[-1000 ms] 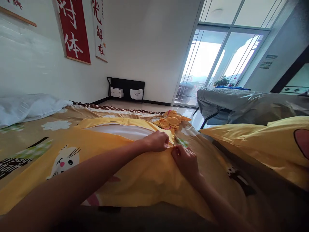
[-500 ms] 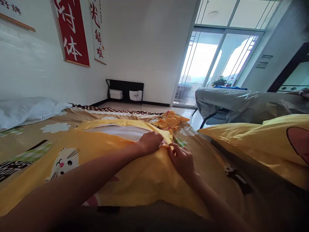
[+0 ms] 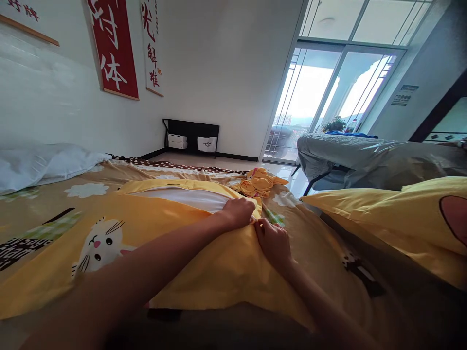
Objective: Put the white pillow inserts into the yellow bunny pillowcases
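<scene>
A yellow pillowcase (image 3: pixel 211 277) with a white cat-face print lies spread in front of me. Its long opening shows a white filling (image 3: pixel 189 197), which looks like a pillow. My left hand (image 3: pixel 239 212) is closed at the right end of this opening, fingers curled over the edge. Right beside it, my right hand (image 3: pixel 275 243) pinches the cloth at the corner of the opening. The fingertips of both hands nearly meet, and whatever small part lies between them is hidden.
A patterned bedsheet (image 3: pixel 87 189) lies underneath. Crumpled orange-yellow cloth (image 3: pixel 259 183) sits beyond the hands. To the right is another yellow pillow (image 3: pixel 386 209), and a white pillow (image 3: pixel 47 165) lies at far left. Plastic-covered furniture (image 3: pixel 350 155) stands by the glass door.
My left hand has slid a little to the right along the opening's edge, closer to my right hand. My right hand keeps its pinch at the corner. The view has shifted slightly.
</scene>
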`<action>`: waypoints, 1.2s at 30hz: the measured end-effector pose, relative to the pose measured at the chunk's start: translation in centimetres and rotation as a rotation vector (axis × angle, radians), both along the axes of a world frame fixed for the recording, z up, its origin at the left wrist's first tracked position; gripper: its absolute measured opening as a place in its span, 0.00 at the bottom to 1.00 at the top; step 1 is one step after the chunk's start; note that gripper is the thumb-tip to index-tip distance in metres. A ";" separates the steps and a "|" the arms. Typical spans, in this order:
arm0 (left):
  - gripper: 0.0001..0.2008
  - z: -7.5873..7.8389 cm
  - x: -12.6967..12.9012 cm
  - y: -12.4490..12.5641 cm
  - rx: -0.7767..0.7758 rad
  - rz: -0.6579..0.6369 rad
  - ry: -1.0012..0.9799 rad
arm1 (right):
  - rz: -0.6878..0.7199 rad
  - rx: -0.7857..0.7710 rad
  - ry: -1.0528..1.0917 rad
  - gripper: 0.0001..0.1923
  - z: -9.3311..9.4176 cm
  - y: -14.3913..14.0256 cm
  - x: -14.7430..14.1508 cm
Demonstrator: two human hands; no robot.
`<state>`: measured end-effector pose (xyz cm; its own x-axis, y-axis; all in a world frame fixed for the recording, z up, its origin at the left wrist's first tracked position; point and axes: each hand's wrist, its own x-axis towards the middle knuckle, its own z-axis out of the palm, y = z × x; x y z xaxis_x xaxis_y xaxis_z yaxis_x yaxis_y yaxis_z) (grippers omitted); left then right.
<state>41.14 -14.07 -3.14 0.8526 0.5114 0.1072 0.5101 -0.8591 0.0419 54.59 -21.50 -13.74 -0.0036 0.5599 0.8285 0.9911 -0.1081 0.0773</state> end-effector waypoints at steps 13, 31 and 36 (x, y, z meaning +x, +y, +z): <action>0.13 -1.3 -0.1 0.0 0.292 -0.373 -0.040 | 0.132 0.106 -0.271 0.20 0.7 -0.8 -0.3; 0.13 -1.1 1.1 0.6 -0.256 -0.020 -0.054 | 0.186 0.103 -0.266 0.18 0.6 -1.2 -0.2; 0.15 -0.8 1.3 0.3 -0.256 0.000 -0.014 | 0.205 0.083 -0.305 0.16 0.6 -1.6 -0.1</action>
